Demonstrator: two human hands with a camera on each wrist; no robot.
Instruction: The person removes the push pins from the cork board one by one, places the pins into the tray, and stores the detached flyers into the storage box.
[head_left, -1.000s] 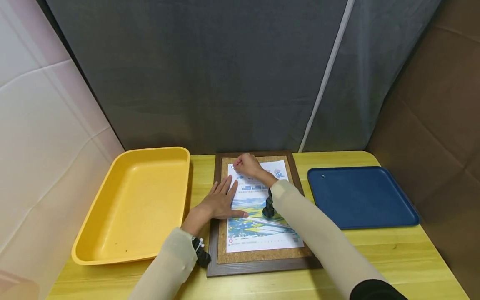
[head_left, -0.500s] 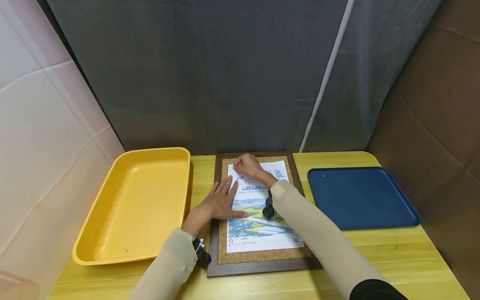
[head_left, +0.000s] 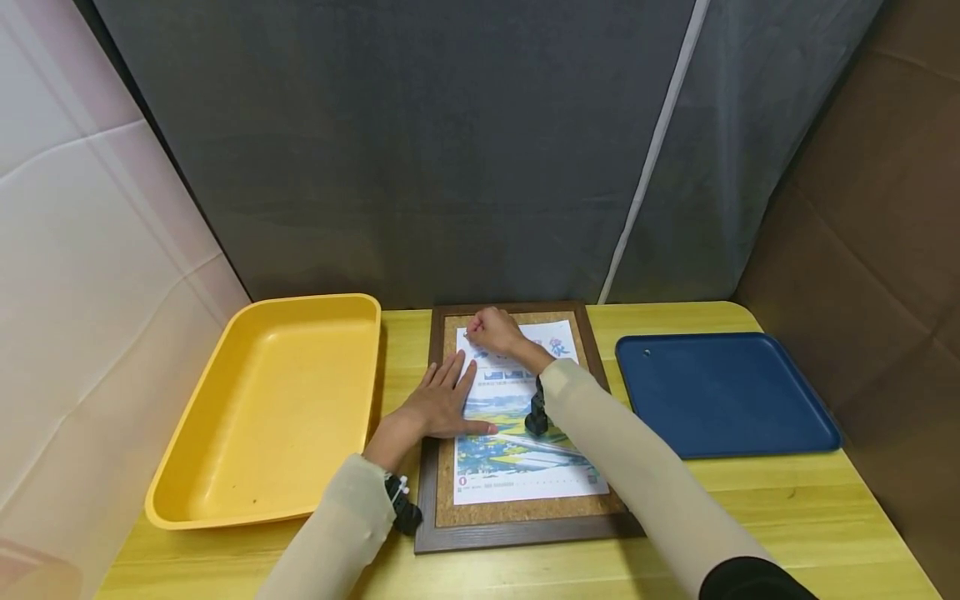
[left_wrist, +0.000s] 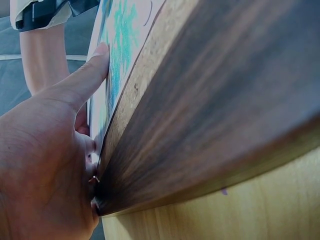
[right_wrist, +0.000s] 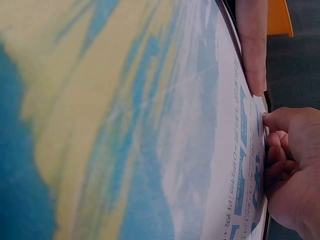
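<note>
A printed poster sheet (head_left: pixel 517 479) lies on a brown-framed corkboard (head_left: pixel 525 533). My left hand (head_left: pixel 442 404) is spread flat over the sheet's left side, and its thumb (left_wrist: pixel 90 72) rests on the print in the left wrist view. At the sheet's upper left corner, my right hand (head_left: pixel 495 331) has curled fingers and seems to pinch a small shiny pin (head_left: pixel 466 335). The right wrist view shows thumb and fingertips (right_wrist: pixel 272 120) at the paper's edge; the pin is hidden there. Near it lies a left finger (right_wrist: pixel 254 65).
To the left stands a deep yellow tray (head_left: pixel 262 518). A shallow blue tray (head_left: pixel 727 400) lies on the right, with a small shiny spot (head_left: pixel 647 352) near its upper left corner. Everything rests on a yellow wooden table (head_left: pixel 795 517); a grey curtain (head_left: pixel 420 150) hangs behind.
Both hands stay in the same places. The right fingertips shift very slightly at the sheet's upper left corner; the small shiny pin there shows less.
</note>
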